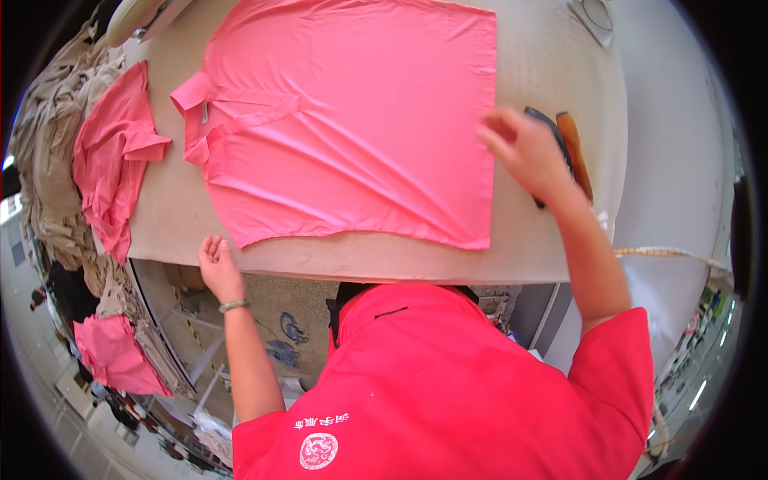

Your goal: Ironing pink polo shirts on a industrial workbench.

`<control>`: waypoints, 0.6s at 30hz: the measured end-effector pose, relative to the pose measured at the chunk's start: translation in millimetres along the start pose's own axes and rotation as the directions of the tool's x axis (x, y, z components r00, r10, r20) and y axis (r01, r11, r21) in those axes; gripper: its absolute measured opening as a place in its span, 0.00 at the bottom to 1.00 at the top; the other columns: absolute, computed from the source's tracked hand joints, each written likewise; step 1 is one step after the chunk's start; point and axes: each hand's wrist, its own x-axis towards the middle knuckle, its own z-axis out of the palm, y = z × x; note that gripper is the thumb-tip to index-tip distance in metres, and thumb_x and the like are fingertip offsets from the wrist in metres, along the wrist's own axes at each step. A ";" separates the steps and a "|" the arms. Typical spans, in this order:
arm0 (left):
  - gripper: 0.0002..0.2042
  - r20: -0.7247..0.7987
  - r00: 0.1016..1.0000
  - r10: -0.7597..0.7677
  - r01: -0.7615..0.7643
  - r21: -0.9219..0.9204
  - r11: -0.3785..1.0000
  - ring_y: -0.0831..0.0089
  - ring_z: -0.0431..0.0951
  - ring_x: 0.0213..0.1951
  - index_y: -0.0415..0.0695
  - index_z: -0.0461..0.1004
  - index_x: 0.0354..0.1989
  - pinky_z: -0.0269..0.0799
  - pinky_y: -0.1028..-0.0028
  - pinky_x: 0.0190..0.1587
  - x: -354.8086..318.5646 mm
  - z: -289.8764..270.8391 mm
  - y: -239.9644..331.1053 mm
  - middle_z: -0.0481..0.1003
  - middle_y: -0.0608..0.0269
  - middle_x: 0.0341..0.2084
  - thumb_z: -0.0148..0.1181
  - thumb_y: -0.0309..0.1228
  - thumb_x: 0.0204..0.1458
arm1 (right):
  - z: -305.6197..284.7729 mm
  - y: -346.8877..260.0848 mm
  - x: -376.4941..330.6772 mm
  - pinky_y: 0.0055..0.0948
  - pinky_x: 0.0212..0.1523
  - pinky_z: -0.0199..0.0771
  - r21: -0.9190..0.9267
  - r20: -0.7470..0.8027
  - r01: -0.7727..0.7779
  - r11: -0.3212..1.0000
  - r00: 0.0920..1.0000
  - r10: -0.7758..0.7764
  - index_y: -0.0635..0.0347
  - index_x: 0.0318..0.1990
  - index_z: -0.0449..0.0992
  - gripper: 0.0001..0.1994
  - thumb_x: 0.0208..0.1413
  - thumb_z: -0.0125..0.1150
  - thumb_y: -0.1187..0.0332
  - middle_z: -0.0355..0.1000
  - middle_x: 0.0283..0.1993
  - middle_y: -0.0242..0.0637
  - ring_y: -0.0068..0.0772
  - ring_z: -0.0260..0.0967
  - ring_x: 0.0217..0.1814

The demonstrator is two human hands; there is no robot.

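Note:
A pink short-sleeved shirt (384,104) lies spread on the cream-covered table (184,232), its collar toward the left and its hem toward the right. Folds run slantwise across its near side. My left hand (218,268) is at the table's near edge, just below the shirt's near left corner, with loosely curled fingers and nothing visible in them. Over the table at the hem's right side, my right hand (528,148) has its thumb and fingers apart and appears to hold nothing. Partly behind that hand is what looks like a black-handled iron (568,148) with an amber-brown part (574,156).
Another pink garment piece (120,152) hangs over the table's left end, beside a heap of beige cloth (48,152). More pink cloth (120,356) hangs lower left. A pale rounded object (132,20) stands at the far left. A braided hose (672,254) runs off to the right.

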 end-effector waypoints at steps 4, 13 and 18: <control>0.15 0.322 0.933 -0.162 0.181 -0.029 0.983 0.81 0.80 0.33 0.37 0.75 0.54 0.74 0.80 0.33 28.7 -6.4 10.5 0.80 0.66 0.36 0.65 0.33 0.65 | 62.5 57.7 -124.3 0.32 0.39 0.80 0.198 0.136 -0.586 0.785 0.810 0.571 0.66 0.46 0.79 0.20 0.65 0.66 0.54 0.83 0.38 0.44 0.37 0.82 0.37; 0.17 0.477 0.853 -0.212 0.198 0.082 0.977 0.86 0.64 0.17 0.45 0.75 0.25 0.56 0.81 0.20 32.4 -26.5 -0.1 0.69 0.75 0.16 0.68 0.42 0.63 | 101.0 52.3 -181.6 0.25 0.31 0.80 0.592 0.314 -0.697 0.405 0.662 0.681 0.61 0.37 0.77 0.14 0.67 0.66 0.59 0.80 0.31 0.36 0.25 0.79 0.30; 0.20 0.366 0.924 -0.105 0.089 0.063 0.994 0.85 0.60 0.13 0.44 0.72 0.24 0.53 0.79 0.16 30.5 -13.6 -22.2 0.69 0.73 0.16 0.71 0.45 0.61 | 108.1 47.2 -181.1 0.24 0.30 0.79 0.564 0.263 -0.680 0.468 0.686 0.678 0.60 0.36 0.77 0.14 0.66 0.68 0.59 0.80 0.30 0.36 0.24 0.78 0.28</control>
